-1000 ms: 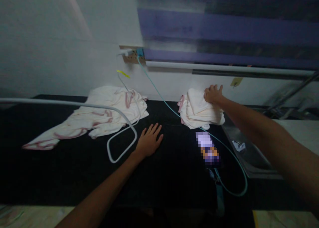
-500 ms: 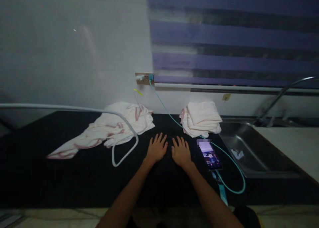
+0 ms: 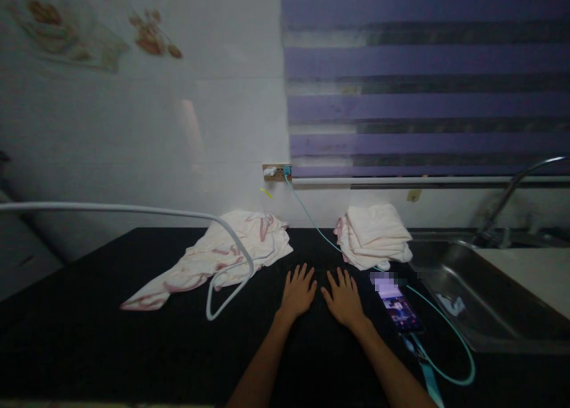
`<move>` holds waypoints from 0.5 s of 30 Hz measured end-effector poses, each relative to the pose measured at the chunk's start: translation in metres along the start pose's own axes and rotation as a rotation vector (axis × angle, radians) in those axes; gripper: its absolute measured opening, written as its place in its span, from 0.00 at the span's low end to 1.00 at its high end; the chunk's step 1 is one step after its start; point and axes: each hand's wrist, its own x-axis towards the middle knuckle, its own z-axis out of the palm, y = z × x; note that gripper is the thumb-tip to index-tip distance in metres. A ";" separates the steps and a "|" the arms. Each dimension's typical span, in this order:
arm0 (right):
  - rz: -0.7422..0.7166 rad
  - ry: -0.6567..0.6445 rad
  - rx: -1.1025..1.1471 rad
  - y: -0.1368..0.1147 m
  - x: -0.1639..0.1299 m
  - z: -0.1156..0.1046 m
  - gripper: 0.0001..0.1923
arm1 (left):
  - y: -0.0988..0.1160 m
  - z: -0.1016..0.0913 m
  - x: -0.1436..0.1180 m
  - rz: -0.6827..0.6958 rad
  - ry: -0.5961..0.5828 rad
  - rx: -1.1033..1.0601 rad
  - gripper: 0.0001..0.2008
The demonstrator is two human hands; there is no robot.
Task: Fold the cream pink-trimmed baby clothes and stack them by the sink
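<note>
Both palms rest face down on the black countertop (image 3: pixel 173 354), side by side with a small gap. My left hand (image 3: pixel 298 292) has its fingers spread and holds nothing. Just right of it, my right hand (image 3: pixel 344 298) also lies flat with fingers apart. Beyond the left hand is a crumpled white cloth with pink edging (image 3: pixel 222 250). A stack of folded white cloths (image 3: pixel 374 233) sits past the right hand, against the wall side. Closest to the right hand is a phone with its screen lit (image 3: pixel 398 307), joined to a teal cable (image 3: pixel 467 351).
A white cable (image 3: pixel 146 211) loops in from the left, in front of the crumpled cloth. At right are a steel sink (image 3: pixel 481 295) and a curved faucet (image 3: pixel 507 194). A wall socket (image 3: pixel 276 172) holds two plugs beside the purple striped blind (image 3: pixel 401 60).
The camera view has tilted up and shifted left, so everything sits lower and further right. Both hands stay flat on the countertop; the cloths and phone keep their places.
</note>
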 end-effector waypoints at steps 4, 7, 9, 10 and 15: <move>-0.008 0.024 0.011 0.001 0.001 -0.002 0.35 | -0.007 0.004 0.003 0.022 0.061 -0.052 0.28; -0.019 0.053 0.008 0.001 0.000 0.000 0.34 | -0.023 -0.006 0.015 -0.008 0.141 -0.043 0.24; -0.027 0.076 -0.007 0.000 0.000 0.003 0.34 | -0.045 -0.025 0.031 -0.047 0.223 -0.017 0.24; -0.029 0.090 -0.017 0.000 0.000 0.005 0.34 | -0.060 -0.038 0.041 -0.067 0.266 -0.004 0.24; -0.018 0.157 -0.046 -0.004 0.002 0.013 0.32 | -0.155 -0.114 0.097 -0.234 0.469 0.190 0.30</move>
